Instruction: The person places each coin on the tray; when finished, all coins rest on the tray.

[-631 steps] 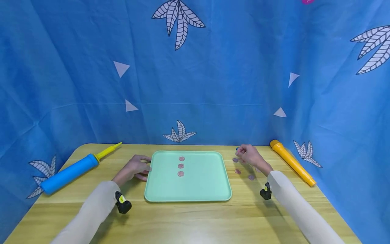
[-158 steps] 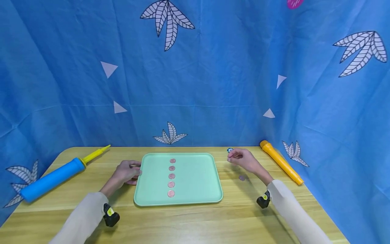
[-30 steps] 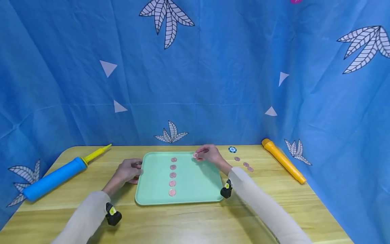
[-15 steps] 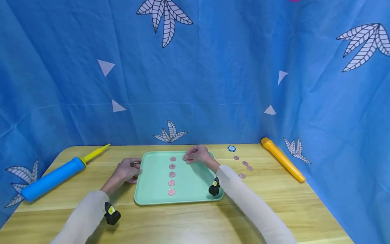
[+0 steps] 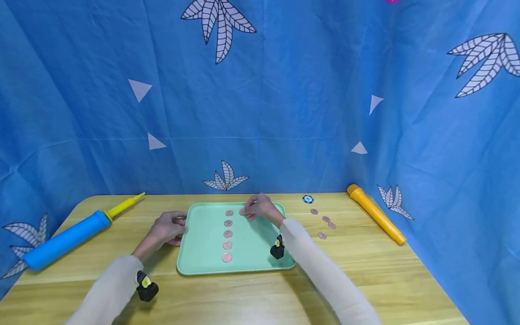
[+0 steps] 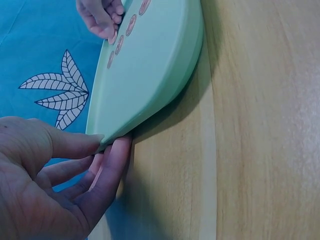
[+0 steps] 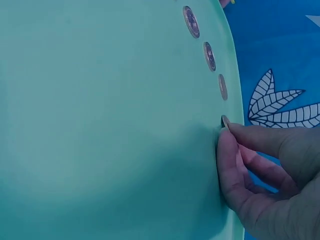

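My left hand (image 5: 167,227) grips the left rim of the pale green tray (image 5: 260,264), thumb on top and fingers curled beneath, as the left wrist view shows. Near the tray's far edge, my right hand (image 5: 261,206) pinches a copper-coloured coin (image 7: 225,121) between thumb and index finger. That coin is close over the tray surface, just right of the far end of a column of several similar coins. The nearest coin of that column (image 5: 227,257) lies toward the tray's front. In the right wrist view, part of the column (image 7: 209,56) runs along beyond my fingertips.
Several more coins (image 5: 322,235) lie on the wooden table (image 5: 252,300) right of the tray, below a blue-and-white poker chip (image 5: 308,199). An orange toy microphone (image 5: 377,214) lies at the right, a blue and yellow hand pump (image 5: 67,240) at the left. A blue curtain (image 5: 284,113) stands behind.
The coin column on the tray has grown toward the front since the oldest frame. Over the last second my right hand has moved left across the tray with a coin; my left hand stays put.
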A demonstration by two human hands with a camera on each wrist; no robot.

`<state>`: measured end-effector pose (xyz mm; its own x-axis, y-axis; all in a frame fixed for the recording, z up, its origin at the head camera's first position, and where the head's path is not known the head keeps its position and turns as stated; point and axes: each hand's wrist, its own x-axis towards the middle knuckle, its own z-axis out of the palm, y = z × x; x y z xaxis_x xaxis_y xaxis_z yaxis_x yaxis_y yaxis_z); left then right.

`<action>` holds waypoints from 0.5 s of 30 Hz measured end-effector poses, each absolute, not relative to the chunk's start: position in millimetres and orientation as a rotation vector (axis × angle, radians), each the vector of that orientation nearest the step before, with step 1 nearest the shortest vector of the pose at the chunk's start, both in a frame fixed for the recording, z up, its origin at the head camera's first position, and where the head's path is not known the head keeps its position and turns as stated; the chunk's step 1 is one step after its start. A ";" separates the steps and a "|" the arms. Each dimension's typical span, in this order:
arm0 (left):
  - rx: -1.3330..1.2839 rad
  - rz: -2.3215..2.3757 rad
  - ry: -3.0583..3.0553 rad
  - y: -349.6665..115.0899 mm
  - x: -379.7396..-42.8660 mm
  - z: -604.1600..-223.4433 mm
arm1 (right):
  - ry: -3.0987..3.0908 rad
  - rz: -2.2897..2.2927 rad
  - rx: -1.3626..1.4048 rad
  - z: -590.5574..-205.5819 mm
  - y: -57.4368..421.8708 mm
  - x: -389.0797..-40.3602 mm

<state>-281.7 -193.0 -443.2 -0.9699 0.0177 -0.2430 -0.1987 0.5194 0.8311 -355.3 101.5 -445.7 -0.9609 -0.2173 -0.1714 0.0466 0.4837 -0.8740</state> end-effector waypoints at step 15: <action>-0.119 1.422 2.530 -194.4 -283.2 -442.4 | 2.546 -1.337 -0.142 -447.6 99.0 -355.8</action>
